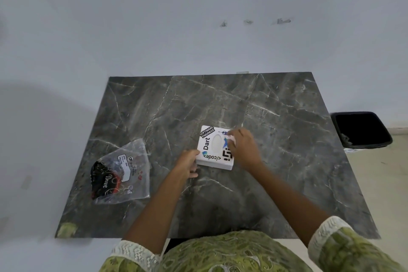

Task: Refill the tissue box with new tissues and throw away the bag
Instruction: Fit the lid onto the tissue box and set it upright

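Tissue box near table centre, sticker-covered top up, oval slot showing. Left hand curled around near-left corner, bracing against sliding. Right hand pressing down on right edge, probably seating lid. Bag flat, well apart at left, apparently emptied. Bin beyond right table edge, ready for bag

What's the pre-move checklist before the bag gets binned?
1. Tissue box flat on table: ok.
2. Box closed, lid seated: ok.
3. Tissue showing at the oval slot: cannot tell.
4. Left hand and right hand free for the bag: not ok, both on box.
5. Plastic bag within reach on table, left side: ok.
6. Bin open, right of table: ok.
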